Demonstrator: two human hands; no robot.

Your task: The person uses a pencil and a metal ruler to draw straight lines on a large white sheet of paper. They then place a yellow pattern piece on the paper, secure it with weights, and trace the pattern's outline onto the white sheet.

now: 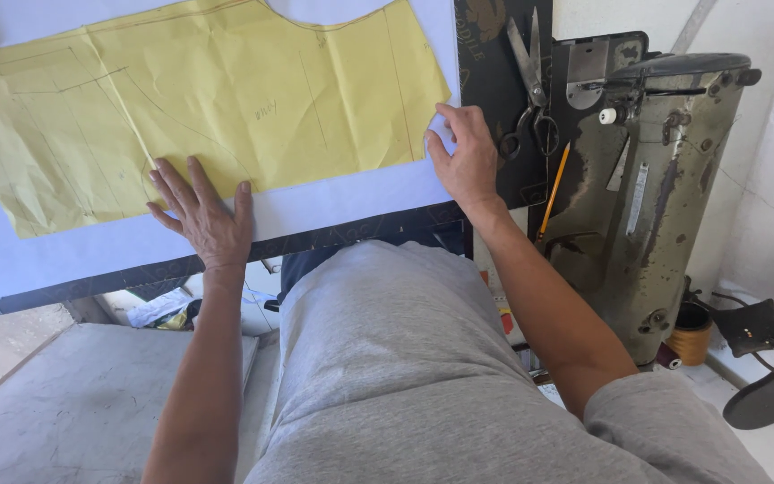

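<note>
A creased yellow paper pattern piece [226, 99] with pencil lines lies flat on a white sheet [64, 251] that covers a dark table. My left hand [201, 213] rests palm down with fingers spread on the pattern's lower edge and the white sheet. At the pattern's right corner my right hand [464, 157] lies flat on the white sheet, fingertips touching the paper's edge. Neither hand holds anything.
Right of the sheet, grey scissors [528, 85] and a yellow pencil [554, 188] lie on the dark table [494, 72]. An old olive sewing machine [656, 179] stands at the right, a yellow thread spool [692, 333] beside it. My grey-clad torso fills the foreground.
</note>
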